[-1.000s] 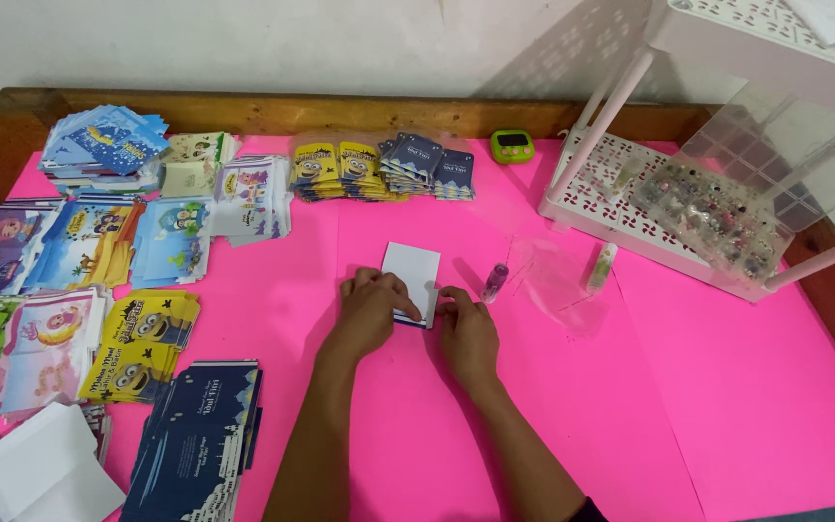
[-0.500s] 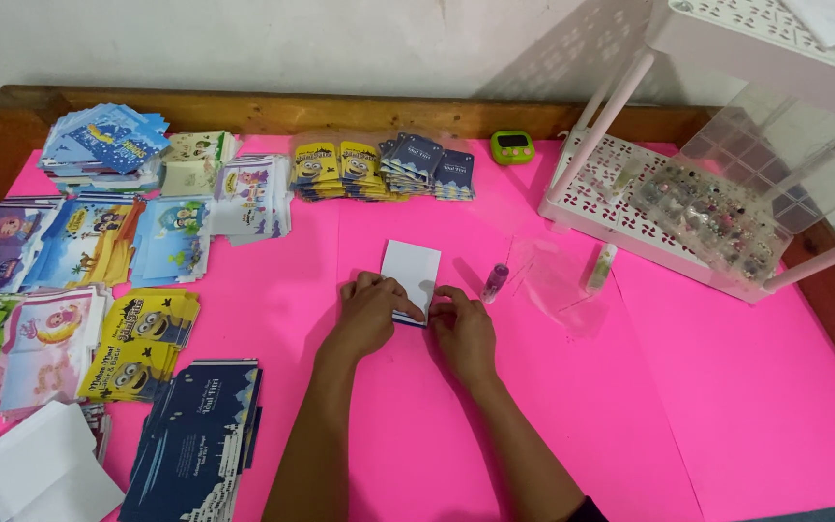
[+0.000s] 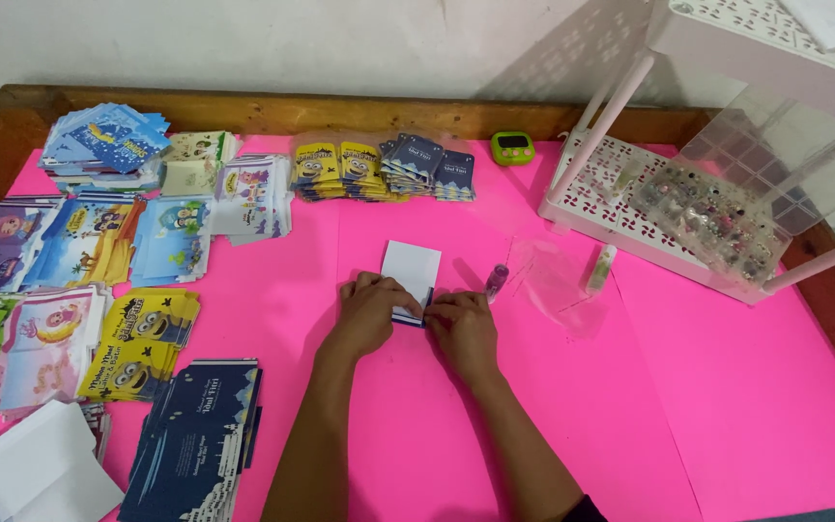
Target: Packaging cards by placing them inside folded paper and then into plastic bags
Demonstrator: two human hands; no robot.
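While both hands press at the near edge of a small white envelope [image 3: 412,271] lying face-down at the middle of the pink table cover [image 3: 727,406], the left hand [image 3: 371,311] lies flat with fingers curled narrow over the lower left corner, and the right hand [image 3: 462,324] pinches the dark-printed lower edge between thumb and fingertips. Item: envelope, white back showing, dark blue trim at the bottom fold, flat on the cover, touching both hands. Beside it to the right: a small purple glue tube [image 3: 497,280], just clear of the right hand; a clear plastic sleeve [image 3: 553,280]; a pale stick-shaped tube [image 3: 601,268] near the white plastic rack [image 3: 620,193]. Far edge: a green timer [image 3: 512,147]. Left side: stacks of printed cartoon envelopes, among them a yellow stack [image 3: 137,338] and a dark blue stack [image 3: 200,435]. Handling note, as a judgement: the fold at the lower edge looks best made by holding the envelope still with the left palm, lining up the corners squarely, then running the right fingertips along the crease with even pressure; the glue tube sits close enough to be knocked by the right wrist.
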